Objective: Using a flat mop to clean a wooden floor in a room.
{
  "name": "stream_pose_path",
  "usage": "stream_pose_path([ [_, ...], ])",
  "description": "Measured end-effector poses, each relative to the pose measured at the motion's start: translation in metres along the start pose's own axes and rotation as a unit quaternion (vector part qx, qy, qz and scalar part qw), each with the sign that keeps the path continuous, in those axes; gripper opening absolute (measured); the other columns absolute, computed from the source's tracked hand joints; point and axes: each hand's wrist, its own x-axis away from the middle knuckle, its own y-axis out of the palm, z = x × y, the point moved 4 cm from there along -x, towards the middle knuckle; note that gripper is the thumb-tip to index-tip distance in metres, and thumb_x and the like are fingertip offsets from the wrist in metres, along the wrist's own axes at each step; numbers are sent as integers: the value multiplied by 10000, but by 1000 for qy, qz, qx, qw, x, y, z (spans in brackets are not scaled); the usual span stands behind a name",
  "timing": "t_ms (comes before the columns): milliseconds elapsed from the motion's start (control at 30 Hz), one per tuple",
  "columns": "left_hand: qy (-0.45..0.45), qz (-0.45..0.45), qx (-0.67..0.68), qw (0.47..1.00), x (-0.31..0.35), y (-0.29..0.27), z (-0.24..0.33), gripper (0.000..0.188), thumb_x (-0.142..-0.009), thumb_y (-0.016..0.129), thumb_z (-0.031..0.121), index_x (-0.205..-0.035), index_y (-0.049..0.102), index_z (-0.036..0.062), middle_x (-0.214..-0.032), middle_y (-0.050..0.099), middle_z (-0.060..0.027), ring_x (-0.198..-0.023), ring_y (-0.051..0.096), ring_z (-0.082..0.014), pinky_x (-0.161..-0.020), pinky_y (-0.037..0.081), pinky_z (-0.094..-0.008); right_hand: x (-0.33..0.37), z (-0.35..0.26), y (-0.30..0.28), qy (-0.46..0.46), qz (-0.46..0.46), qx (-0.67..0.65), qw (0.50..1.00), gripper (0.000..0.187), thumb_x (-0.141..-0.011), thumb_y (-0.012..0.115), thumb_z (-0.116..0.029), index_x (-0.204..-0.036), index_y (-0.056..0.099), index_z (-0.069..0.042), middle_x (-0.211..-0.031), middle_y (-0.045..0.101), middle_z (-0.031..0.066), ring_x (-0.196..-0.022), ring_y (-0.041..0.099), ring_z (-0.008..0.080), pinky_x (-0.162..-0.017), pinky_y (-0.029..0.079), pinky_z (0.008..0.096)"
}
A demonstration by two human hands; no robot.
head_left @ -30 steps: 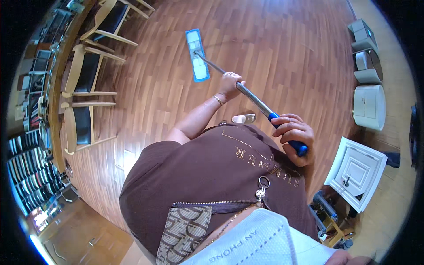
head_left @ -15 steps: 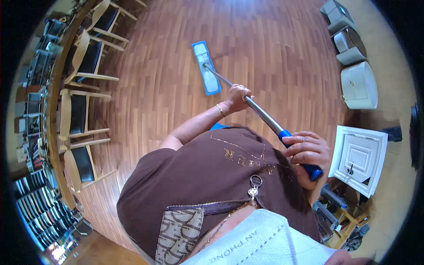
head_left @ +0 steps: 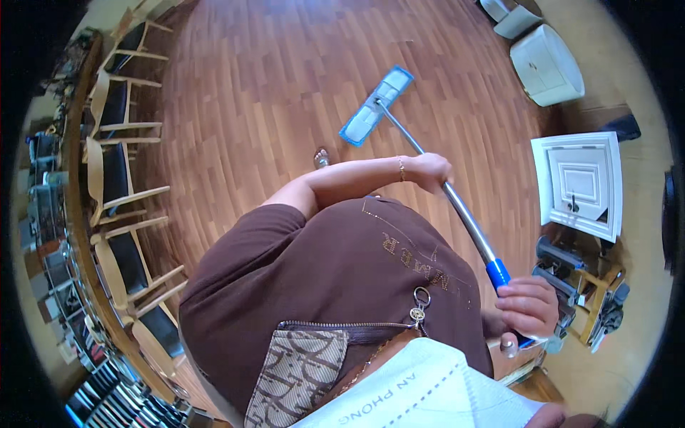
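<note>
A flat mop lies with its blue-fringed, pale rectangular head (head_left: 389, 89) against the wooden floor, ahead of me and slightly right. Its metal pole (head_left: 469, 222) slants down to the right toward my body. Partway along that pole, my left hand (head_left: 431, 171) is closed around it, a bracelet on the wrist. My right hand (head_left: 529, 307) wraps the blue grip (head_left: 497, 273) at the near end, beside my right side; the fingers cover part of the grip.
Wooden chairs with dark seats (head_left: 114, 171) line a long counter (head_left: 80, 250) on the left. At the right stand a white rounded cabinet (head_left: 547, 65), a white panelled cabinet (head_left: 579, 184) and a wooden rack (head_left: 594, 303). My sandalled foot (head_left: 322, 157) shows on the floor (head_left: 271, 100).
The mop head has swung right and turned, now slanting the other way. Both hands have shifted right and lower, still on the mop. My foot has come into view; the surroundings have shifted.
</note>
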Motion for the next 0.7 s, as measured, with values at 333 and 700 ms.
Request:
stream_pose_path([
  [333,-66,65,18,996,4,-27,-48,141,-623,657,250,-611,601,121,-624,600,-136,-611,599,-365,-518,456,-466,-8,47,46,68,298,-81,949,231,-776,665,-234,-671,530,-79,-641,627,90,-634,651,249,-629,517,397],
  [700,-179,295,-94,934,114,-133,-179,148,-663,702,198,-594,624,92,-676,629,-143,-719,624,-360,-667,515,-431,-136,166,103,38,111,-244,963,178,-740,719,-102,-875,617,-47,-859,675,129,-966,677,343,-965,443,551],
])
